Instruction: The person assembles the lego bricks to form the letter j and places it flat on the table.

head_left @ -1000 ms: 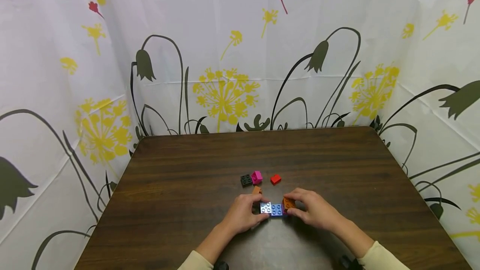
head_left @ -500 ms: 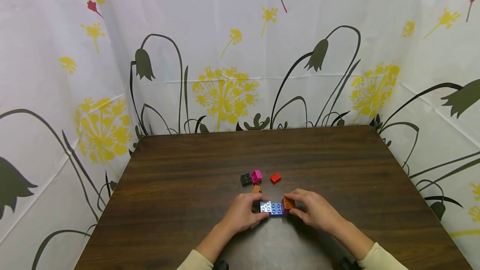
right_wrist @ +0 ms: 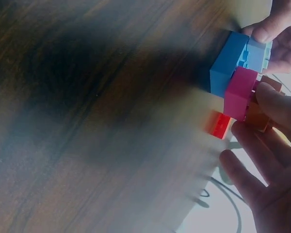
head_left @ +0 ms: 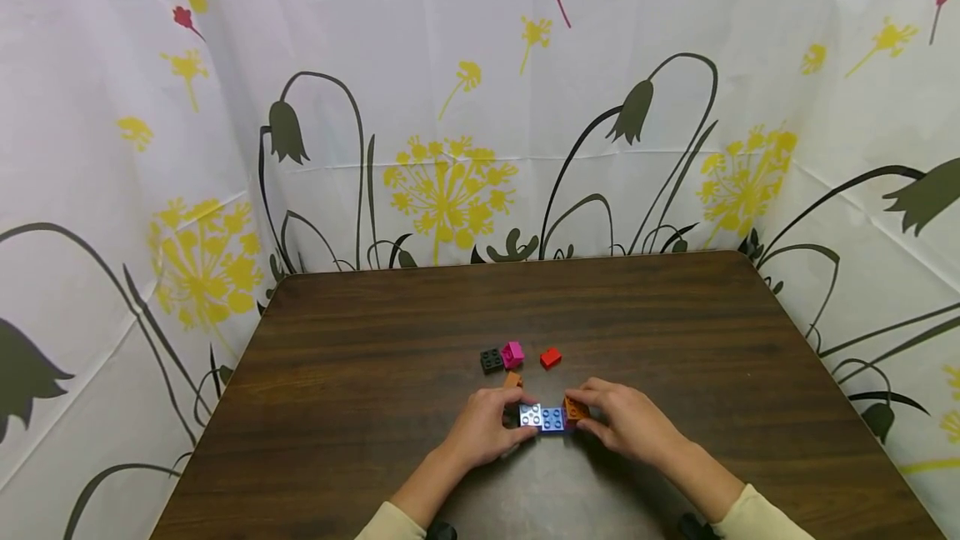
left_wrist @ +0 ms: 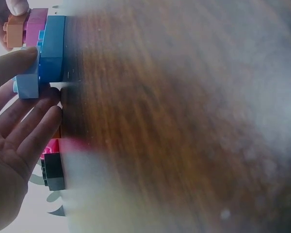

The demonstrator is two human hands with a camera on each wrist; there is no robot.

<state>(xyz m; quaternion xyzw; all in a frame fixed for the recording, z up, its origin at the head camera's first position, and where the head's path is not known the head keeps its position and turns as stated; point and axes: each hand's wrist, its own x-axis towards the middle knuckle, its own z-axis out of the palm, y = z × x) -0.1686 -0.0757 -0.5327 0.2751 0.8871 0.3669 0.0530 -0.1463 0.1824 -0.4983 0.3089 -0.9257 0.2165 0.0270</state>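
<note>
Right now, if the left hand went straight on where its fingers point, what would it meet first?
Probably the right hand, or the magenta brick under its orange brick; depth leaves unclear which comes first.

- Left hand (head_left: 487, 423): thumb (left_wrist: 14, 64) and forefinger (head_left: 517, 395) pinch; outer fingers (left_wrist: 42, 127) extend loosely.
- Right hand (head_left: 621, 417): pinches likewise; outer fingers spread.
- Forearms (head_left: 433, 482): both angle inward, hands near each other.

Behind and left of the blue brick (head_left: 552, 419), the left hand (head_left: 487, 425) partly hides a loose orange brick (head_left: 513, 379). Right of the blue brick, the head view's lower edge crops the right sleeve (head_left: 759, 515).
</note>
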